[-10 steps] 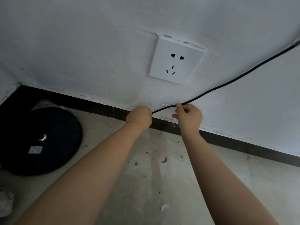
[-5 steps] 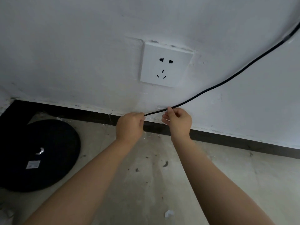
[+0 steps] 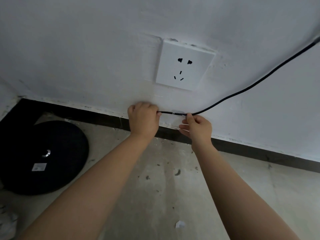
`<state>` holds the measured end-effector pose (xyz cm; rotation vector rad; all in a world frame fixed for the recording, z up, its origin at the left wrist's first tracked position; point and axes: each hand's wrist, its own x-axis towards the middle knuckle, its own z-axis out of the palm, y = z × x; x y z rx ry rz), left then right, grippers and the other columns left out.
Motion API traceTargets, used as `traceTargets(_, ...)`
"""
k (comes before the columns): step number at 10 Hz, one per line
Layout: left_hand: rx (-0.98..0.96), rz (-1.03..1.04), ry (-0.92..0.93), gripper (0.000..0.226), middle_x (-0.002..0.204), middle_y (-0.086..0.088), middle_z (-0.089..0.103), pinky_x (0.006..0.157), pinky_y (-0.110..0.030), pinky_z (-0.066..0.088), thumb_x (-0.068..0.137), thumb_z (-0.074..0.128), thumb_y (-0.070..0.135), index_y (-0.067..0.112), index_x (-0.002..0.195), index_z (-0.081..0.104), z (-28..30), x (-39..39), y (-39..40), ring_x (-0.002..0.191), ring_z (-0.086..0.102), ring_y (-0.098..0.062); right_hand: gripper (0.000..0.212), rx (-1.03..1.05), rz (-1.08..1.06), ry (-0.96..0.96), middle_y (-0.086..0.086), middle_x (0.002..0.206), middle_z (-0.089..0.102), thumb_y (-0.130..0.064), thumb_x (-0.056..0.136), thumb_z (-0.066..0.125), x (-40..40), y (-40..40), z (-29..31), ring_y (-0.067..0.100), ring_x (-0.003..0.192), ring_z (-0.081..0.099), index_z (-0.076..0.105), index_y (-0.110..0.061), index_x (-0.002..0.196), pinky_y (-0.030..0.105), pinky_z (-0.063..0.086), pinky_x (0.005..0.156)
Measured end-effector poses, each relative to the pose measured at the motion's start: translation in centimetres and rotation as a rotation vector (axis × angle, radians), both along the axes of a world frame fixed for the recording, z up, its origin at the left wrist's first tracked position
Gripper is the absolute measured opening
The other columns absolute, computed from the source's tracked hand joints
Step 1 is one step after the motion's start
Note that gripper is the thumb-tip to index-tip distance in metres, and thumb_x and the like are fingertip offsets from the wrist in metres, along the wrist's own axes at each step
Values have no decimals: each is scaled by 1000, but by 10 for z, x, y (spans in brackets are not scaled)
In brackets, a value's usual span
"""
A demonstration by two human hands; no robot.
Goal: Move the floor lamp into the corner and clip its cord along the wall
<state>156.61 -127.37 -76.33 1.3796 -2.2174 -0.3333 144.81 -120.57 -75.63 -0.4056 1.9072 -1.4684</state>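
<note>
The black cord [image 3: 251, 85] runs down from the upper right along the white wall to a small clear clip [image 3: 178, 113] stuck just above the skirting. My left hand [image 3: 143, 118] is closed around the cord left of the clip. My right hand [image 3: 197, 127] pinches the cord right of the clip, thumb and forefinger on it. A short stretch of cord lies across the clip between my hands. The lamp's round black base [image 3: 43, 156] sits on the floor in the left corner; its pole is out of view.
A white wall socket [image 3: 185, 64] is set in the wall above my hands. A black skirting strip [image 3: 259, 151] runs along the wall's foot. The concrete floor [image 3: 164, 187] carries dust specks and a white paper scrap [image 3: 180, 224].
Both hands have spread apart along the cord, so a straight stretch now lies across the clip. The cord sits lower against the wall than before.
</note>
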Motion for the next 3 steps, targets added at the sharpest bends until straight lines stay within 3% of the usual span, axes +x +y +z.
traceTargets(1,-81,6,-68,16,89,-18,70,88,-44,40,75,73,13,1,84,69,7,2,6,95,59,-35,22,31,24,-37,1,69,57,-21,95,44,-2,4,3,12,57,58,55,-7,83,16,53,48)
traceTargets(2,-151,-27,-28,21,80,-22,71,75,-50,49,61,81,3,-2,78,69,12,6,13,78,65,-39,26,37,57,-160,2,71,58,-19,95,41,-6,9,4,14,56,59,56,-10,76,17,53,48)
traceTargets(3,-250,-35,73,16,82,-25,70,72,-50,51,68,70,1,-4,83,67,16,5,14,79,64,-42,20,114,127,-193,2,71,58,-14,93,44,-7,16,11,15,55,58,54,-12,76,18,52,46)
